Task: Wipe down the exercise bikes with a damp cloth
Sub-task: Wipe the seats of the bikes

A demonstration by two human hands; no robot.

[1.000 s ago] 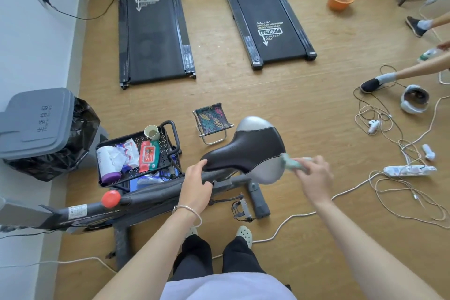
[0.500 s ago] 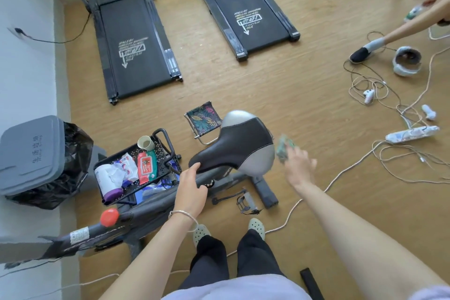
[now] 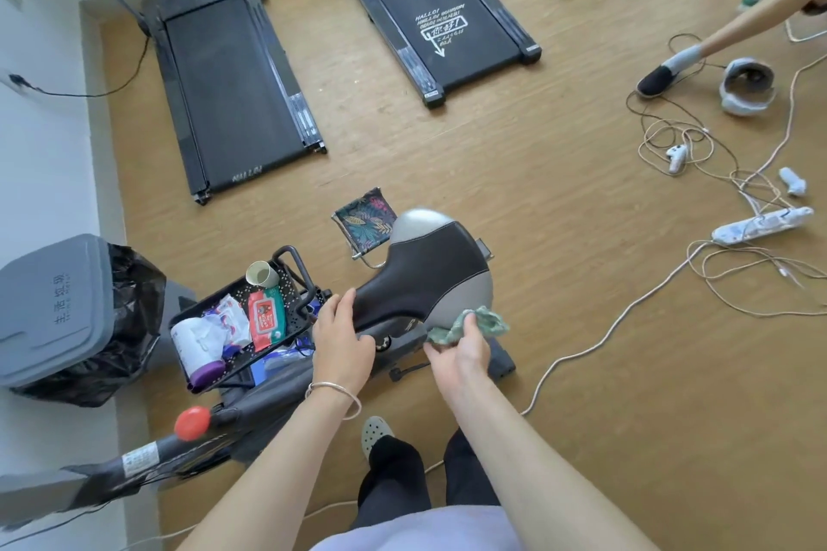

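The exercise bike's black and grey saddle (image 3: 429, 268) stands in front of me, with the dark frame (image 3: 188, 443) and its red knob (image 3: 192, 423) running down to the left. My left hand (image 3: 341, 344) grips the narrow nose of the saddle from below. My right hand (image 3: 461, 353) pinches a crumpled green cloth (image 3: 474, 324) and holds it against the grey near edge of the saddle.
A black cart tray (image 3: 277, 324) with wipes, a cup and a roll stands left of the saddle, beside a grey bin (image 3: 53, 309). Two treadmills (image 3: 232, 89) lie ahead. Cables and a power strip (image 3: 760, 224) sprawl at right, near another person's legs (image 3: 671, 67). A small folding stool (image 3: 364, 219) sits behind the saddle.
My right hand has brought the cloth back from the right side to the saddle's near lower edge. My left hand slid up onto the saddle nose. The view tilted downward.
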